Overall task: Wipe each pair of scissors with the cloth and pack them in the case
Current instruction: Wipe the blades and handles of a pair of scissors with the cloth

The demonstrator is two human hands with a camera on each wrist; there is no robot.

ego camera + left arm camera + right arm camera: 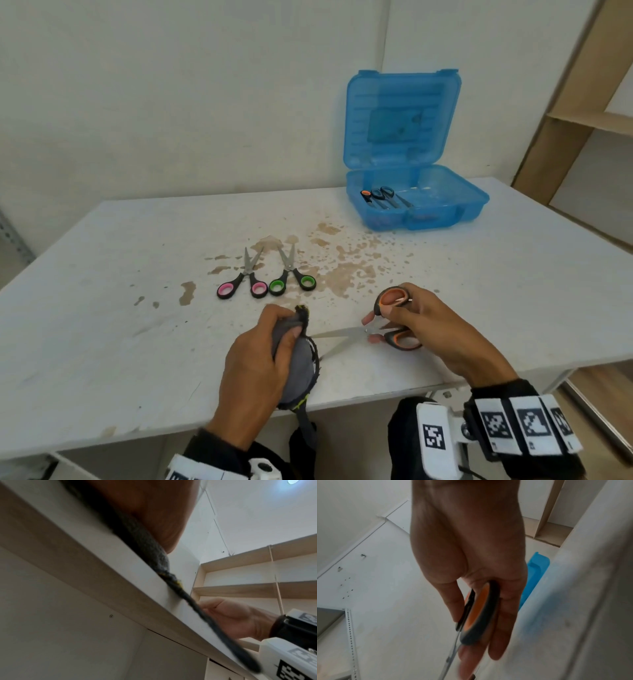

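A white rectangular table (102, 274) with brown stains (346, 270) across its middle stands against a plain white wall (171, 102). Light wooden shelving (561, 137) stands at the right. A perforated metal upright (350, 635) stands at the left.

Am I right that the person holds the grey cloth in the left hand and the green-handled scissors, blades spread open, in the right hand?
Not quite: the head view shows the right hand holding the orange-handled scissors, blades spread open. The green-handled scissors lie on the table. The left hand does hold the grey cloth.
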